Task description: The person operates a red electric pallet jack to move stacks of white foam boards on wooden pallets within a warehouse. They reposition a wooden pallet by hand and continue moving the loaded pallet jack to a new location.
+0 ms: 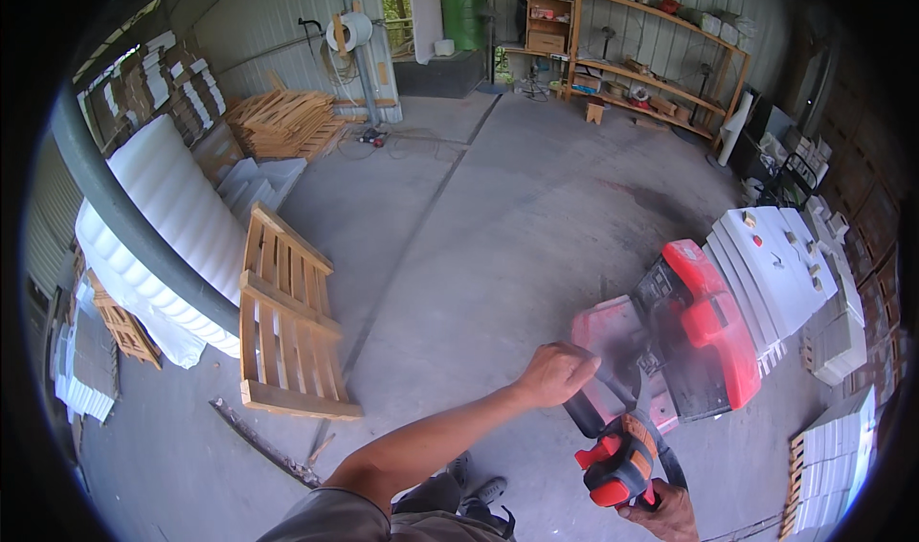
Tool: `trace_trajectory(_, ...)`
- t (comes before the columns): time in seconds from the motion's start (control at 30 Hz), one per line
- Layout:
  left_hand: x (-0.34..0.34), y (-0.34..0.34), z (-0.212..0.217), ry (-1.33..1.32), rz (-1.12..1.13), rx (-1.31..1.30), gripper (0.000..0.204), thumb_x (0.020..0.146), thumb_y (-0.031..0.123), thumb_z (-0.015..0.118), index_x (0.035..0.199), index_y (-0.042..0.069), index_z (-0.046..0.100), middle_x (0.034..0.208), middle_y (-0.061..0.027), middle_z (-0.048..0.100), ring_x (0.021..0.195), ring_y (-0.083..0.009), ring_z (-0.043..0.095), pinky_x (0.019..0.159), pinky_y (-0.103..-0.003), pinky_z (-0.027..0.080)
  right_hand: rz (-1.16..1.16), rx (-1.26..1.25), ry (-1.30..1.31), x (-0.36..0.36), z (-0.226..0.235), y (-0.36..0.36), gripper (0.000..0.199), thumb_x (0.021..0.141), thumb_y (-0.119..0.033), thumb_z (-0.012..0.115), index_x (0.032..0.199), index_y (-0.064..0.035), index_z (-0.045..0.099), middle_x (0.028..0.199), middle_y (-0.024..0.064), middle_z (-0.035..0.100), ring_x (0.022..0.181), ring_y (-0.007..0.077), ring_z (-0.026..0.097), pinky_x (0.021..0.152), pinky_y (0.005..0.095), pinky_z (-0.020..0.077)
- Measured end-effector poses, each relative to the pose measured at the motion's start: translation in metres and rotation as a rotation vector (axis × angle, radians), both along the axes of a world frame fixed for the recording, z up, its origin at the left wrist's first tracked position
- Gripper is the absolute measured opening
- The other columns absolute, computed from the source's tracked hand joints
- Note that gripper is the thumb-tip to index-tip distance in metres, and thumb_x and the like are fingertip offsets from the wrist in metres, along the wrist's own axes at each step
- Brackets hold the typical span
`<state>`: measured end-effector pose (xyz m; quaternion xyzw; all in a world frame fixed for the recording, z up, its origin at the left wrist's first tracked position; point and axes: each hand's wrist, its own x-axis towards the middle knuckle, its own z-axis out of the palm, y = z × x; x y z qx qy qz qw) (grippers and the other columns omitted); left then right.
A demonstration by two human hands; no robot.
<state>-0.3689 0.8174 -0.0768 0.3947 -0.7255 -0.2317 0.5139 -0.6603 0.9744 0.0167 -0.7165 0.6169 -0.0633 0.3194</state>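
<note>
A red and black powered pallet truck [713, 322] stands in front of me to the right. Its tiller head [620, 461], black with red and orange parts, points back toward me. My right hand [665, 513] is wrapped round the grip at the near side of that tiller head. Farther forward, my left hand [558, 373] is closed with its fingers curled, beside a dark bar over the truck's body. Whatever it holds is hidden by the fingers. The truck's surfaces look dusty.
White stacked panels [775, 269] stand just beyond the truck. A wooden pallet [292, 322] leans at left beside white foam rolls [177, 221] and a curved grey pole [144, 226]. Wooden shelves [661, 63] line the back wall, and another white stack [833, 456] sits near right.
</note>
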Motion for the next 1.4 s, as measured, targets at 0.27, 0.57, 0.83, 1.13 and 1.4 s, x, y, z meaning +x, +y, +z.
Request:
trace_trajectory(0.27, -0.002, -0.004, -0.007, 0.022, 0.016, -0.024, 0.041, 0.099, 0.025, 0.052, 0.065, 0.003, 0.058, 0.065, -0.0129, 0.06, 0.067, -0.0376, 0.06, 0.065, -0.047, 0.048, -0.009, -0.101, 0.103, -0.001, -0.013, 0.001, 0.038, 0.074, -0.03, 0.088, 0.076, -0.0063, 0.058, 0.062, 0.0011, 0.056, 0.057, 0.0099, 0.049, 0.052, 0.0311, 0.0443)
trace_trajectory(0.57, 0.001, -0.002, -0.001, 0.086, -0.023, -0.039, 0.042, 0.1, 0.023, 0.05, 0.063, 0.004, 0.057, 0.062, -0.0099, 0.059, 0.063, -0.0334, 0.06, 0.064, -0.045, 0.048, 0.096, -0.391, 0.267, 0.001, -0.018, 0.006, 0.053, 0.069, -0.055, 0.085, 0.072, -0.0102, 0.057, 0.056, 0.0088, 0.06, 0.047, 0.0279, 0.057, 0.045, 0.0417, 0.046)
trace_trajectory(0.83, 0.005, 0.003, 0.001, 0.071, 0.005, -0.062, 0.042, 0.099, 0.024, 0.051, 0.063, 0.004, 0.058, 0.062, -0.0097, 0.06, 0.064, -0.033, 0.061, 0.064, -0.045, 0.048, 0.087, -0.413, 0.273, 0.004, -0.023, 0.009, 0.053, 0.069, -0.056, 0.085, 0.074, -0.0107, 0.057, 0.057, 0.0092, 0.06, 0.048, 0.0287, 0.059, 0.045, 0.0424, 0.0465)
trace_trajectory(1.13, 0.016, 0.018, 0.009, 0.069, -0.015, -0.014, 0.036, 0.098, 0.022, 0.051, 0.068, 0.003, 0.057, 0.067, -0.0136, 0.061, 0.069, -0.038, 0.062, 0.065, -0.047, 0.049, 0.094, -0.417, 0.275, 0.012, -0.014, 0.025, 0.051, 0.069, -0.054, 0.085, 0.071, -0.0103, 0.059, 0.055, 0.0076, 0.06, 0.045, 0.0277, 0.057, 0.044, 0.0416, 0.0458)
trace_trajectory(1.4, 0.036, 0.034, 0.022, 0.06, -0.043, -0.012, 0.036, 0.099, 0.023, 0.05, 0.07, 0.003, 0.059, 0.068, -0.0139, 0.062, 0.07, -0.0376, 0.062, 0.065, -0.045, 0.05, 0.057, -0.352, 0.155, 0.045, 0.013, 0.043, 0.045, 0.073, -0.045, 0.085, 0.071, -0.0081, 0.06, 0.057, 0.008, 0.059, 0.047, 0.0249, 0.057, 0.048, 0.0397, 0.0475)
